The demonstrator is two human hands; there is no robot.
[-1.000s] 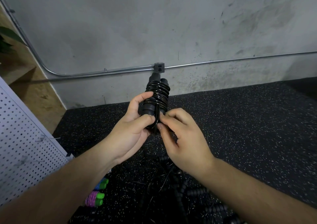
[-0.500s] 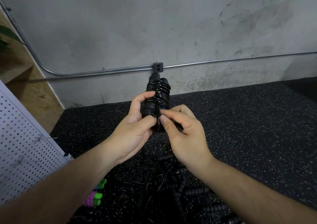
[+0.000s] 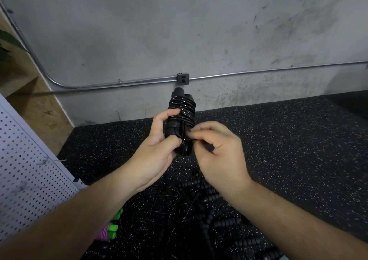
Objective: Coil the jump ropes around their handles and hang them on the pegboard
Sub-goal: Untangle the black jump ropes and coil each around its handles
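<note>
A black jump rope [image 3: 182, 108] is coiled around its two handles, which are held upright together in front of me. My left hand [image 3: 157, 152] grips the lower part of the handles, thumb across the front. My right hand [image 3: 219, 152] pinches the loose end of the black cord against the bundle near its bottom. The white pegboard [image 3: 23, 172] leans at the left edge of the view.
Several black ribbed handles and tangled thin cords [image 3: 199, 206] lie on the black speckled floor mat [image 3: 288, 150] below my hands. A coiled rope with green handles and pink cord [image 3: 109, 229] lies by the pegboard. A concrete wall with a conduit and outlet [image 3: 183, 79] stands behind.
My right hand has shifted a little, its fingers curling tighter on the cord end at the bundle's lower side. The left hand keeps its hold.
</note>
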